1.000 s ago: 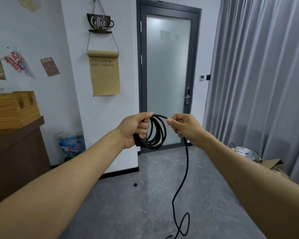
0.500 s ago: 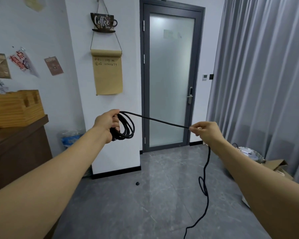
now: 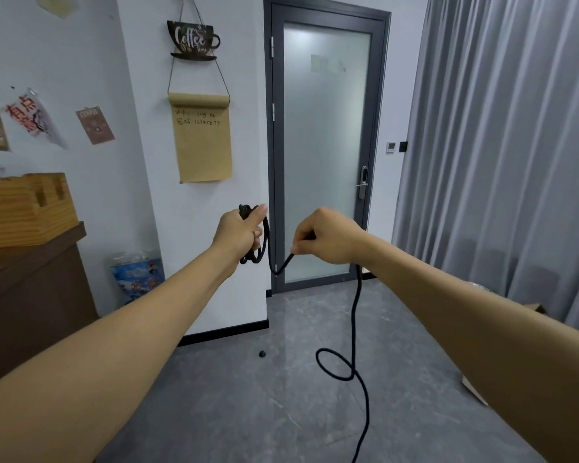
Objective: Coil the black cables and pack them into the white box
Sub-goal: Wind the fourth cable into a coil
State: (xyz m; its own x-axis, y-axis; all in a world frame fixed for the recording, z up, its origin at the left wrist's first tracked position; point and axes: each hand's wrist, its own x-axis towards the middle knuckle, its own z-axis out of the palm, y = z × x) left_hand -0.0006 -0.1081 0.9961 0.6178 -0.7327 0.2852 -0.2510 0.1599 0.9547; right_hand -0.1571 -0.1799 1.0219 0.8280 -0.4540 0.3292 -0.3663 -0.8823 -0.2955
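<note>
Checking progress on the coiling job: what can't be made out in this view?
- Thin black rubber cable: its free end runs off the bottom edge of the head view.
- Number of coil loops: the left hand covers them.
- Right hand: its grip point is hidden by its curled fingers.
- White box: not in view.

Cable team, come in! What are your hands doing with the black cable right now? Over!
Left hand grips the coil. Right hand pinches the black cable; the rest trails, looped, on the floor. White box not in view.

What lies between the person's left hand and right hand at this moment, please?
In the head view, a short slack stretch of the black cable dips between the left hand, gripping the coil, and the right hand, which pinches it.
</note>
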